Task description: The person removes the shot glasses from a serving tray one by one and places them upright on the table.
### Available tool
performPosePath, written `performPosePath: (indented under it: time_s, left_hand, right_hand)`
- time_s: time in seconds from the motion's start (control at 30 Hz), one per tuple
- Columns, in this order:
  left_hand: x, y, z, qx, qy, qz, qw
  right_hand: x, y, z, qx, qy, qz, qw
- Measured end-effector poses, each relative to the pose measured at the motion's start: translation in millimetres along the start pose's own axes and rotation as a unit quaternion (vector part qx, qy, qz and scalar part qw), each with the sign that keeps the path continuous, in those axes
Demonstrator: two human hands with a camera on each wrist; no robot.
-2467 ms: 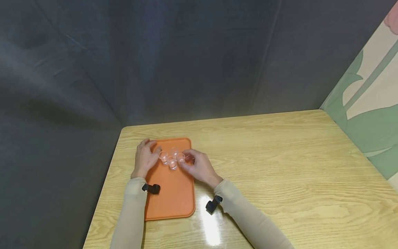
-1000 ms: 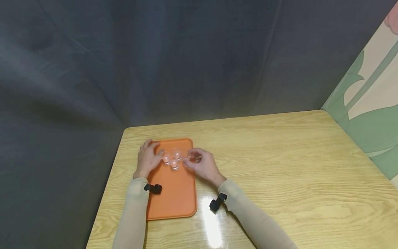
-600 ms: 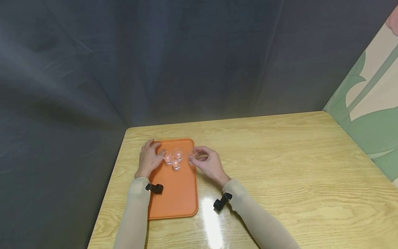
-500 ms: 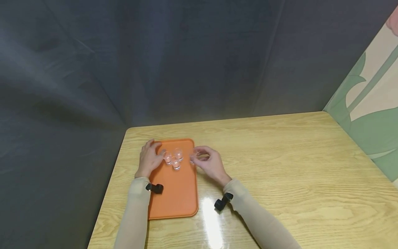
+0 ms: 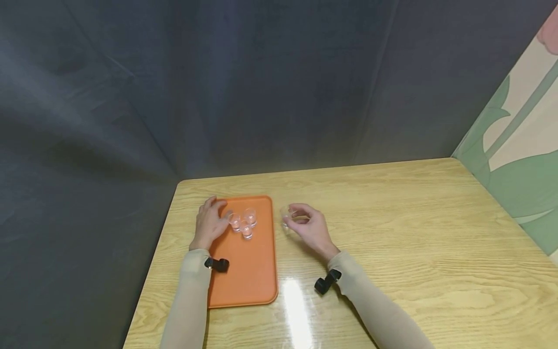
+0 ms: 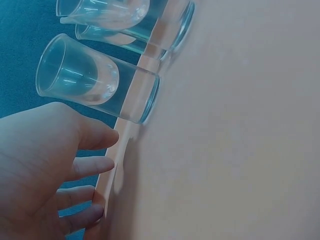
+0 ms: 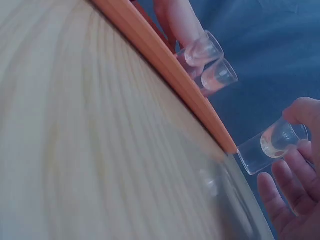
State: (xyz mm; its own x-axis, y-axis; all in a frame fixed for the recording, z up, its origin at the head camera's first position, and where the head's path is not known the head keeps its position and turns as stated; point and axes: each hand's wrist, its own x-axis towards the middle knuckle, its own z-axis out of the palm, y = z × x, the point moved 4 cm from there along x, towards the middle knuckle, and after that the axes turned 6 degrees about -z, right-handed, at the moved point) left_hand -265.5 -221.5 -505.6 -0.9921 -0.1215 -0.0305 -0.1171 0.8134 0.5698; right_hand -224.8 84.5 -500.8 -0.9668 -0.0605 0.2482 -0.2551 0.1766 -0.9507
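Observation:
Three clear shot glasses stand upright close together on the orange tray, towards its far end. At the tray's left side is my left hand, its fingers loosely spread. In the left wrist view that hand's thumb lies just beside the nearest shot glass, and nothing is gripped. My right hand pinches another shot glass between thumb and fingers. That glass is just right of the tray, upright, low over the wooden table. Whether its base touches the wood I cannot tell.
The wooden table extends far to the right of the tray. A dark curtain closes off the back and left sides. At the right edge hangs a flower-patterned cloth.
My right hand has drawn one shot glass away from the group, rightward across the tray's rim to beside it. My left hand has stayed by the remaining three glasses.

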Motion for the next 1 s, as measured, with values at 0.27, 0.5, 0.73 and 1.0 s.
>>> performPosePath:
  time_s: [0.27,0.5,0.73,1.0]
  left_hand:
    - [0.2,0.8,-1.6,0.004,0.003,-0.004,1.0000]
    - [-1.0,0.8,-0.4,0.003,-0.002,0.000,1.0000]
    - [-0.8,0.8,0.2,-0.001,0.001,0.004,1.0000]
    - [-1.2,1.5,-0.1,0.004,0.003,0.003,1.0000]
  right_hand:
    - [-1.1,9.3,-24.4,-0.010,0.006,0.006,0.9999]
    - [-2.0,17.0,-47.5,-0.010,0.017,0.016,0.9997]
    - [-0.3,22.8,-76.9,-0.011,0.066,0.002,0.9977]
    - [-0.2,24.5,-106.6,-0.015,0.100,0.011,0.9948]
